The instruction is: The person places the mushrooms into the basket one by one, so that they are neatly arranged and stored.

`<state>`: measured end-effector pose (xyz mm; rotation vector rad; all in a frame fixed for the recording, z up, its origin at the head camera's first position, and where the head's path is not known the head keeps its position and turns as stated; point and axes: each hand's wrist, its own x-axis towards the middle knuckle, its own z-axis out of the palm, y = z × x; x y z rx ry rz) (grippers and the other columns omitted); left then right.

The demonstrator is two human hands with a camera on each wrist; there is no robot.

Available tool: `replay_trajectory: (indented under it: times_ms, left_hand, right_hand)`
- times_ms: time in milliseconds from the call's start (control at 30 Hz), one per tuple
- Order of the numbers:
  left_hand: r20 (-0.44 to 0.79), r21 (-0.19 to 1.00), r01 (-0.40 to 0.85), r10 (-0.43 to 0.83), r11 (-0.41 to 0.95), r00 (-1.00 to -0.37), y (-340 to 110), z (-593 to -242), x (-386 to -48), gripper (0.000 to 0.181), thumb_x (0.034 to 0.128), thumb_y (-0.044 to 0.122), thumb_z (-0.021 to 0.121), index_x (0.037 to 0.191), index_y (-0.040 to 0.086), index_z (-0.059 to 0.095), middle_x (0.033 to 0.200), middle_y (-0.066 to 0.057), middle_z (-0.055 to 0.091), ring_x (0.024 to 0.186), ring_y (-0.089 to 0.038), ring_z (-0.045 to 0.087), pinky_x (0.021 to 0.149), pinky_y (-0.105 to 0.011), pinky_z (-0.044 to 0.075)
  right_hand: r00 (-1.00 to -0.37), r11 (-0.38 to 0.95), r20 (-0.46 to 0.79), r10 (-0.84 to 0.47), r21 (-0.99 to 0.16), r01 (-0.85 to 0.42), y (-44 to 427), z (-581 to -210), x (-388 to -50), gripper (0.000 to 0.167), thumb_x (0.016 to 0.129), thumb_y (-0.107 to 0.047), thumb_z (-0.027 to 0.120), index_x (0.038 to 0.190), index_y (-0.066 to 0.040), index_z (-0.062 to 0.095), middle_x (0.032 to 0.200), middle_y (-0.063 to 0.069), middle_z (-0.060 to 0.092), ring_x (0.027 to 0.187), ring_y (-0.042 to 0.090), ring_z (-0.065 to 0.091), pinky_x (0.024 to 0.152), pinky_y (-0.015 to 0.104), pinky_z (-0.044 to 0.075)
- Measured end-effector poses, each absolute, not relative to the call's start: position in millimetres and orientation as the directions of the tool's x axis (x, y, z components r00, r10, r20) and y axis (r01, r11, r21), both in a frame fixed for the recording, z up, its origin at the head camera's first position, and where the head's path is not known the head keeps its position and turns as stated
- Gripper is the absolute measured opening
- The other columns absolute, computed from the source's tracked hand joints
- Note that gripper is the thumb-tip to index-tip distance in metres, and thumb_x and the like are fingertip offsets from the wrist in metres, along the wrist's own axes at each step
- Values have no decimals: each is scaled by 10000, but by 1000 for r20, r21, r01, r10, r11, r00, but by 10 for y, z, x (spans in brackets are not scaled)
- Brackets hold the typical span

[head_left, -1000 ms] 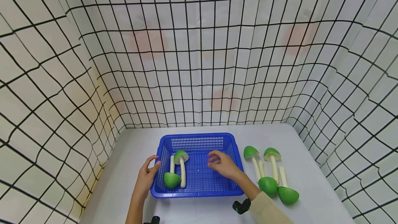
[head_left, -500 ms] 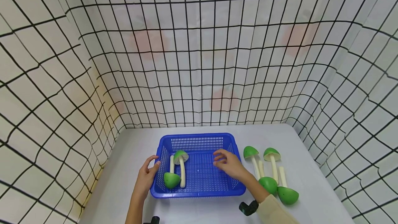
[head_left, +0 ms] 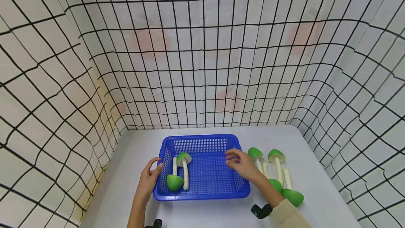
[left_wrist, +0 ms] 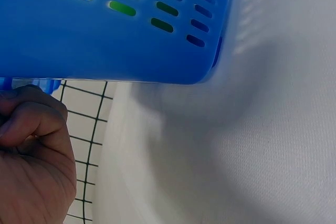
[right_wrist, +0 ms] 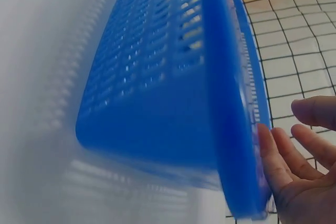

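A blue basket (head_left: 202, 197) holds two green-capped toy mushrooms (head_left: 174, 183) near its left side, their caps at opposite ends. My left hand (head_left: 147, 182) grips the basket's left rim between thumb and fingers; in the left wrist view the fingers of the left hand (left_wrist: 34, 156) are curled at the rim. Over the basket's right rim is my right hand (head_left: 246, 166), holding nothing, its fingers loosely bent. The right wrist view has the right hand (right_wrist: 310, 174) beside the rim, fingers spread.
Several more green-capped mushrooms (head_left: 278, 171) lie on the white table (head_left: 319, 192) right of the basket, partly behind my right forearm. Black netting (head_left: 202, 69) stands in front of white walls at the back and both sides.
My right hand has moved rightward from over the basket's interior to its right rim, its forearm now covering more of the outer mushrooms. The left hand stays at the left rim.
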<state>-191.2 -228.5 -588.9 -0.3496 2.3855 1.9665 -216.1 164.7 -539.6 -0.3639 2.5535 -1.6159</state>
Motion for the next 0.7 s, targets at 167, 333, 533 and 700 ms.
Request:
replay_trajectory:
  times_ms: [167, 333, 533, 700]
  left_hand:
    - [-173, 963, -200, -151, 181, -973, -2290, -5898, -1915, 448, 1016, 485, 613, 1414, 299, 527, 950, -177, 742, 723, -246, 694, 616, -312, 578]
    - [-178, 963, -203, -147, 178, -973, -2302, -5907, -1920, 467, 1008, 503, 617, 1416, 296, 524, 977, -194, 747, 731, -245, 700, 625, -319, 584]
    - [-183, 959, -210, -153, 188, -971, -2294, -5884, -1914, 481, 1008, 508, 614, 1429, 296, 518, 1018, -199, 746, 754, -248, 711, 643, -331, 600]
    - [-184, 959, -211, -154, 188, -971, -2292, -5887, -1914, 479, 1010, 502, 613, 1431, 295, 517, 1016, -185, 749, 760, -250, 720, 649, -341, 608]
  right_hand:
    - [-978, 407, 21, -206, -907, -105, 1746, -5357, -2137, 331, 968, -124, 708, 1282, -47, 641, 1189, 176, 697, 971, 273, 725, 795, 409, 625]
    - [-986, 423, 0, -167, -903, -72, 1846, -5356, -2108, 363, 969, -164, 721, 1309, -71, 635, 1237, 170, 690, 1012, 199, 701, 800, 314, 608]
    - [-992, 412, -7, -129, -910, -47, 1994, -5317, -2079, 401, 978, -207, 720, 1339, -67, 616, 1249, 153, 676, 1049, 237, 691, 799, 292, 602]
    - [-994, 409, -9, -110, -912, -37, 2138, -5336, -2091, 403, 981, -201, 716, 1341, -55, 609, 1233, 162, 673, 1044, 220, 687, 819, 300, 609]
